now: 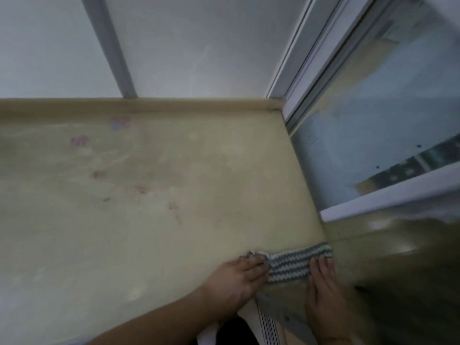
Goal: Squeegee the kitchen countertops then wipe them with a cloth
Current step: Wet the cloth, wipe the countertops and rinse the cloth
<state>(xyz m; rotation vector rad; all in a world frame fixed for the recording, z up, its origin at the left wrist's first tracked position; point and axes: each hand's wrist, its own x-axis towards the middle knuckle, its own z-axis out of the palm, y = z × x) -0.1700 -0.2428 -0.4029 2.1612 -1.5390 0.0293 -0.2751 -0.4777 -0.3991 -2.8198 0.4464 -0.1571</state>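
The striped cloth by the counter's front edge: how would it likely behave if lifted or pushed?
The striped cloth looks knitted and lies flat, so it would probably droop when lifted. Pushed across the countertop, it may bunch rather than slide. The left hand and right hand touch its ends.

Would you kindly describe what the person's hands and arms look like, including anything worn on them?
Both are bare: the left hand and its forearm show no sleeve, glove, watch or ring. The right hand is likewise uncovered, with no jewellery visible; its wrist runs out of view.
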